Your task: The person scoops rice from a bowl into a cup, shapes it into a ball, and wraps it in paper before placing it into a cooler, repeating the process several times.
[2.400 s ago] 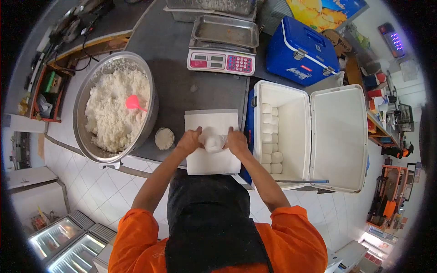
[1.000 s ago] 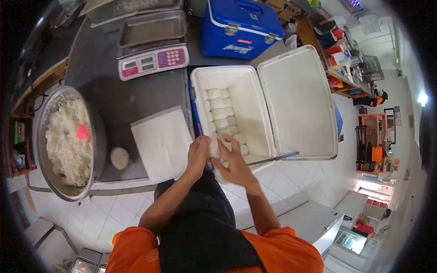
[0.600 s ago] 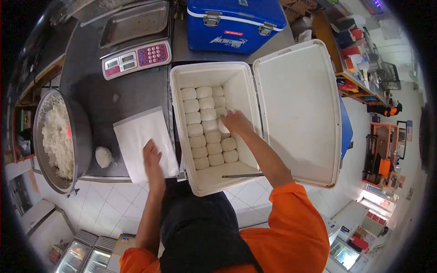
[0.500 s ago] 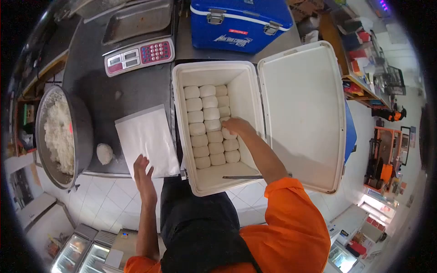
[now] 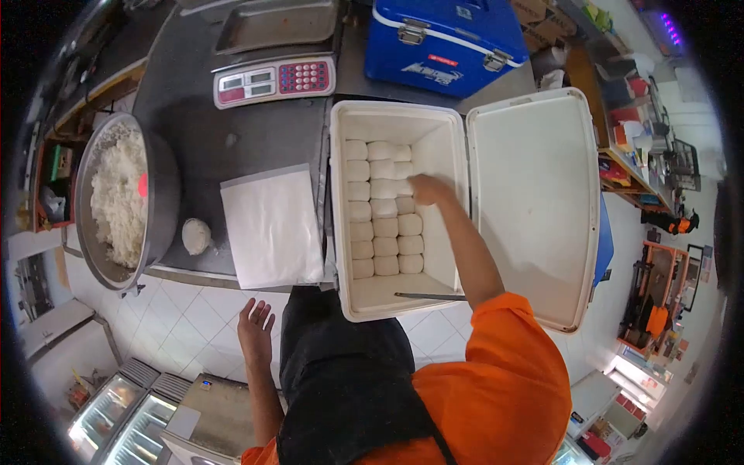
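My right hand [image 5: 432,191] is inside the white cooler [image 5: 438,279], its fingers curled down at the right-hand column of white rounded portions [image 5: 384,226]. Whether it grips one of them is hidden by the hand itself. These portions sit packed in rows against the cooler's left side. My left hand [image 5: 256,325] hangs below the table edge with its fingers apart and nothing in it. Above it on the table lies a stack of white sheets [image 5: 273,229]. A single white ball [image 5: 196,236] rests left of the sheets.
At the left stands a large metal bowl [image 5: 169,198] heaped with white, rice-like food [image 5: 118,198]. A scale [image 5: 273,80] and a metal tray [image 5: 275,23] are at the back. Behind the white cooler is a blue cooler [image 5: 446,54]. The open lid [image 5: 535,209] extends to the right.
My right hand has moved farther back along the right column of portions. My left hand has dropped away from the sheets to below the table edge. The camera view has shifted.
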{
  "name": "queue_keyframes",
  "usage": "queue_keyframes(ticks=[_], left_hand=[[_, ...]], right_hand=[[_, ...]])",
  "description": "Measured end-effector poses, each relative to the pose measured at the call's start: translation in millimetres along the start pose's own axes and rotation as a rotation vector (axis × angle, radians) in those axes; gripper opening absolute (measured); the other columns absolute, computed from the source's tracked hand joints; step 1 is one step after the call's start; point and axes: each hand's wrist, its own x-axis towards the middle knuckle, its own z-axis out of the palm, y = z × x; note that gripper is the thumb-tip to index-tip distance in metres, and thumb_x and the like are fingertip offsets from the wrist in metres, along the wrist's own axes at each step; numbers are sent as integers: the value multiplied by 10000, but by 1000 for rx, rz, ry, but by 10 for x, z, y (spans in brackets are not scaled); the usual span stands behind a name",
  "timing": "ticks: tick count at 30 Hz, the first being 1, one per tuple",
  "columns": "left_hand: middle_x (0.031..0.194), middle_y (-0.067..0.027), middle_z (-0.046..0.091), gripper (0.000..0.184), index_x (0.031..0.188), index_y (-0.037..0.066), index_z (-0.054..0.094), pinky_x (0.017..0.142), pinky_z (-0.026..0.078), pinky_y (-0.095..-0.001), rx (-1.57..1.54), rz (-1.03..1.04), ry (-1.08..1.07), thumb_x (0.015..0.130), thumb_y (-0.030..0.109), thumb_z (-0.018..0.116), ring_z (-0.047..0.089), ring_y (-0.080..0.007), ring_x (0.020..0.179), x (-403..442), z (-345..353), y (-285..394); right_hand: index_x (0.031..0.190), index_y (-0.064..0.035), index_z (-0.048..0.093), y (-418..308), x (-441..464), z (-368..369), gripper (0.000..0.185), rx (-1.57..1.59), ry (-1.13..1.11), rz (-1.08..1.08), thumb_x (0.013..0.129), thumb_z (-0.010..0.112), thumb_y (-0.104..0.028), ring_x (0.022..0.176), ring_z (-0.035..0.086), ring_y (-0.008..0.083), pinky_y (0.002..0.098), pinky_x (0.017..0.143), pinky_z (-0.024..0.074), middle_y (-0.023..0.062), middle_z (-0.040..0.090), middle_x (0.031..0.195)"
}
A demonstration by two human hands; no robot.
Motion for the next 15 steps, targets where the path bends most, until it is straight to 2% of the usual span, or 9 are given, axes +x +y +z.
queue_keyframes(ticks=[2, 3, 5, 7, 9, 10, 11, 14, 15], left_hand=[[1430, -238, 438, 468, 1397, 11, 419, 1106, 366, -479, -21, -4, 18, 1027, 297, 420, 455, -340, 1310, 65, -184, 8], [1424, -231, 445, 459, 1388, 11, 426, 1099, 377, -471, -35, -14, 27, 1026, 293, 425, 462, -334, 1305, 138, -266, 24], [1298, -156, 535, 445, 1372, 12, 456, 1030, 437, -439, -16, 55, 18, 1037, 295, 384, 557, -271, 1166, 351, -499, -1], [1217, -124, 575, 425, 1339, 18, 479, 990, 461, -410, -101, 92, 60, 1026, 297, 406, 585, -236, 1097, 541, -613, 70], [1138, -93, 610, 418, 1320, 5, 497, 900, 495, -375, -127, 68, 121, 1005, 275, 449, 604, -189, 995, 768, -642, 302], [1130, -90, 608, 406, 1275, 1, 518, 889, 493, -368, -154, 66, 150, 989, 286, 484, 602, -186, 1001, 943, -694, 363], [1122, -88, 607, 400, 1256, 6, 524, 881, 490, -368, -161, 85, 161, 985, 298, 489, 602, -186, 1005, 1071, -729, 447], [1104, -76, 600, 331, 1187, 37, 535, 907, 462, -382, -177, 116, 174, 988, 292, 469, 585, -195, 1014, 1385, -816, 711], [1093, -66, 594, 274, 1138, 62, 540, 942, 437, -396, -186, 131, 184, 995, 275, 444, 570, -206, 1020, 1471, -882, 778]], right_hand=[[1020, -18, 680, -408, -415, -815, 267, 73, 163, 32, 873, 678, -240, 1046, 619, 383, 458, 890, 488, 209, 658, 1115], [882, -14, 700, -657, -583, -1039, 253, 328, 323, 33, 871, 698, -266, 1006, 627, 378, 449, 875, 491, 203, 663, 1071], [844, -19, 712, -1289, -707, -1257, 184, 404, 661, -101, 860, 717, -202, 991, 639, 355, 430, 858, 499, 171, 676, 1041], [924, -33, 715, -2093, -697, -1309, 181, 532, 706, -331, 811, 774, -161, 973, 655, 304, 397, 831, 514, 131, 680, 1023], [1041, -55, 695, -2992, -508, -1052, 321, 808, 603, -341, 763, 824, -148, 966, 659, 252, 366, 831, 527, 101, 673, 1054], [1181, -70, 643, -3401, -349, -781, 527, 849, 592, -360, 723, 877, -186, 1034, 635, 183, 324, 811, 535, 83, 668, 1116], [1342, -70, 512, -3760, -153, -501, 799, 873, 548, -413, 675, 914, -249, 1158, 580, 217, 360, 869, 521, 112, 596, 1269], [1500, 32, 185, -4676, 469, 267, 1253, 696, 662, -473, 576, 950, -332, 1357, 397, 343, 430, 1092, 373, 228, 370, 1473], [1496, 52, 173, -4932, 583, 320, 1259, 649, 629, -421, 573, 948, -316, 1358, 393, 359, 428, 1106, 357, 245, 373, 1464]])
